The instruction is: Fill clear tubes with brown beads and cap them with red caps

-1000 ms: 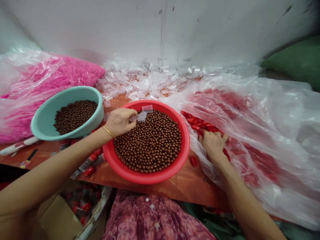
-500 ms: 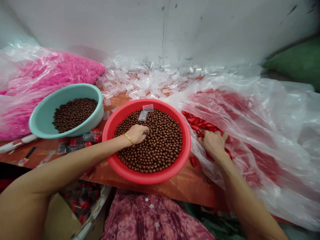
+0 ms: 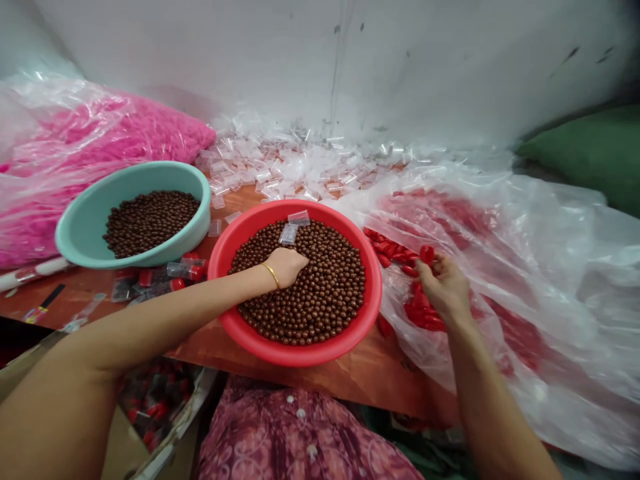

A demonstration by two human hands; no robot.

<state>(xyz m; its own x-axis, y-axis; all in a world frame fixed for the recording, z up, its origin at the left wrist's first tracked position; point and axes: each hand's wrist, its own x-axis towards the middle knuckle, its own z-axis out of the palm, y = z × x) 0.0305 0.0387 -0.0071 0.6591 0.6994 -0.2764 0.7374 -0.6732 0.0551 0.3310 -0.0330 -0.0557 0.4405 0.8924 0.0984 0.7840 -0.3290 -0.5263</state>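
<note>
Change: since the frame 0.5 s ago the right hand [image 3: 445,288] has come up off the heap in the clear bag [image 3: 525,220] and turned, and a red cap [image 3: 427,253] now shows at its fingertips; the left hand [image 3: 286,265] has stayed in the red basin [image 3: 300,352].
Desk [image 3: 370,373]: its near edge lies below both grips and carries the basin and the bag.
Left grip: fingers curled down into the brown balls [image 3: 325,293], just left of the basin's middle; I cannot tell whether they hold a ball.
Right grip: narrow, pinched on 1 red cap, held just above the other caps, which lie loose below and left of it.
Sachets [image 3: 289,233]: 2 small clear ones lie on the balls just beyond the left grip.
Tubes [image 3: 185,270]: capped ones lie left of the left grip, between the 2 basins.
Teal basin [image 3: 80,227]: farther left, part full of the same balls.
Far side: a drift of empty clear sachets [image 3: 280,167] beyond both grips, and a pink bag [image 3: 75,147] at far left.
Risk: the cap is held by the fingertips only, so a loose pinch could drop it back among the others; the wrist over the basin rim could knock balls out onto the desk.
</note>
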